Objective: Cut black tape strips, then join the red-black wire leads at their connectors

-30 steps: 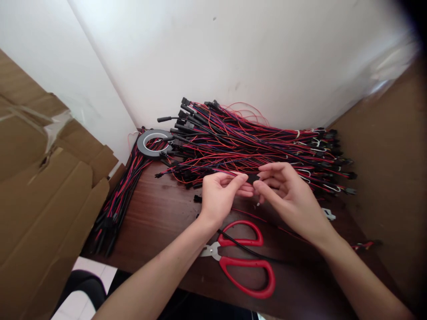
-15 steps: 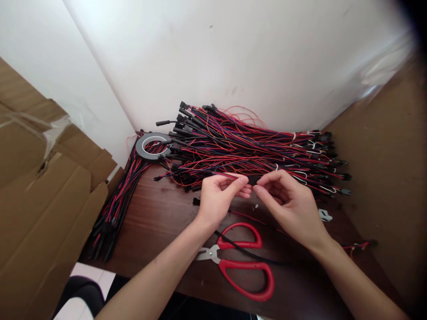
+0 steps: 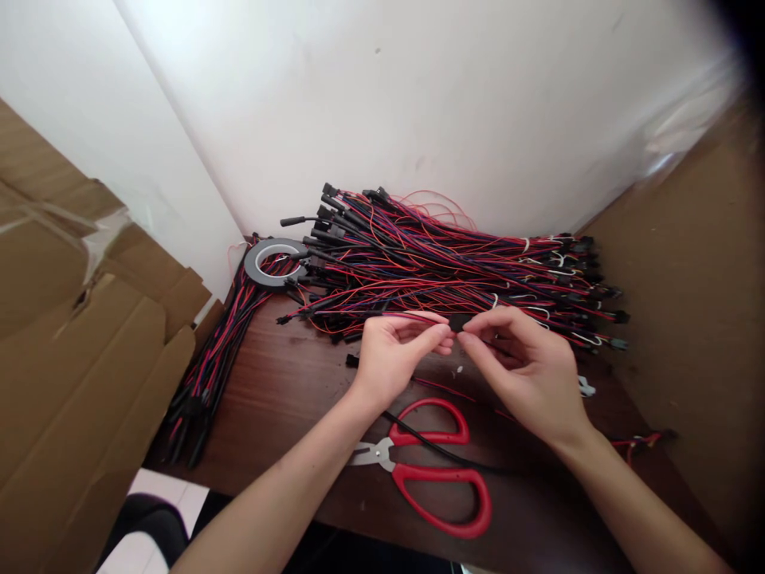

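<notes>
Thumb and fingers of my left hand (image 3: 398, 355) are pinched on a thin red-and-black wire, which also shows along the top of the hand. Just to the right, my right hand (image 3: 529, 371) pinches the wire's other side, its remaining fingers curled. A short reddish bit of wire bridges the small gap between the fingertips; its end is too small to make out. Below the hands lie red-handled scissors (image 3: 472, 516), with a black cable (image 3: 439, 450) crossing them. A red-and-black wire (image 3: 442, 388) rests on the brown table (image 3: 275, 399) beneath my hands.
Behind my hands lies a large pile of wire harnesses (image 3: 418, 255) with black connectors. At its left, a grey tape roll (image 3: 256, 273) sits on another wire bundle (image 3: 209, 375). Cardboard (image 3: 89, 359) stands at the left, and a brown panel (image 3: 687, 319) at the right.
Both hands have shifted very slightly right, still pinching close together. A reddish bit of wire now shows between the fingertips, and a dark strand shows inside the right hand.
</notes>
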Action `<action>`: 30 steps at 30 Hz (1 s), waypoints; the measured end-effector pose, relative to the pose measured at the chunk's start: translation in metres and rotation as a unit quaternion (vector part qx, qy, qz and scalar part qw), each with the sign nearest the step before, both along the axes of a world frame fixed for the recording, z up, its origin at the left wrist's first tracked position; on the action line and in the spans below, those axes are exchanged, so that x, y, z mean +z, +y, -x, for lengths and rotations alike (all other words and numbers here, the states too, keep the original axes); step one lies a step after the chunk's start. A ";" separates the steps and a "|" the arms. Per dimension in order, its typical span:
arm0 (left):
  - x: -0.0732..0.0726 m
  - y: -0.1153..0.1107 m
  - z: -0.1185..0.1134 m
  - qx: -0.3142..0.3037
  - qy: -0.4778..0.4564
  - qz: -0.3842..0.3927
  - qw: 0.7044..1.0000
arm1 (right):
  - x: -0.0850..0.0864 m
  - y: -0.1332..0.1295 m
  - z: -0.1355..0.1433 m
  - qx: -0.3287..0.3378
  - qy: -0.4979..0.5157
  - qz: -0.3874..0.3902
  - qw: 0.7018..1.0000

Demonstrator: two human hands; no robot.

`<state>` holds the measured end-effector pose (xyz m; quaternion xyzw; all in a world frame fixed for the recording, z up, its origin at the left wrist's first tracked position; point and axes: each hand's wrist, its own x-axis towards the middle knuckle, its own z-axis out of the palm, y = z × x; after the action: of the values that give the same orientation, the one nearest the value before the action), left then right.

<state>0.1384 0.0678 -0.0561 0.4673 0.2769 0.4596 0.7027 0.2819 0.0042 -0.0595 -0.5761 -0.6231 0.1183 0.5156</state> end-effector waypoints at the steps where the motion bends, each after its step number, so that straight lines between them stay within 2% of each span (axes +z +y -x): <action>1: 0.000 0.000 0.000 0.002 0.000 -0.006 1.000 | 0.000 0.000 0.000 -0.006 -0.013 -0.013 1.000; 5: 0.000 0.000 0.000 0.007 0.000 -0.019 1.000 | 0.000 0.001 0.002 -0.024 -0.072 -0.065 0.995; 10: 0.000 0.000 -0.001 0.007 -0.012 -0.014 1.000 | -0.001 -0.001 0.003 -0.029 -0.089 -0.097 0.991; 17: 0.006 0.000 0.001 -0.016 -0.012 0.010 1.000 | -0.006 -0.001 0.000 -0.046 0.001 -0.045 0.998; 23: 0.008 0.001 0.001 -0.012 -0.017 0.016 1.000 | 0.001 0.001 -0.006 -0.031 -0.011 -0.028 0.999; 30: 0.006 0.004 0.001 0.010 -0.027 0.043 0.999 | -0.001 0.000 -0.006 -0.028 0.011 -0.022 0.999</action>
<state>0.1373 0.0713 -0.0498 0.4207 0.2821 0.4669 0.7249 0.2881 0.0042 -0.0602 -0.5808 -0.6036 0.0964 0.5377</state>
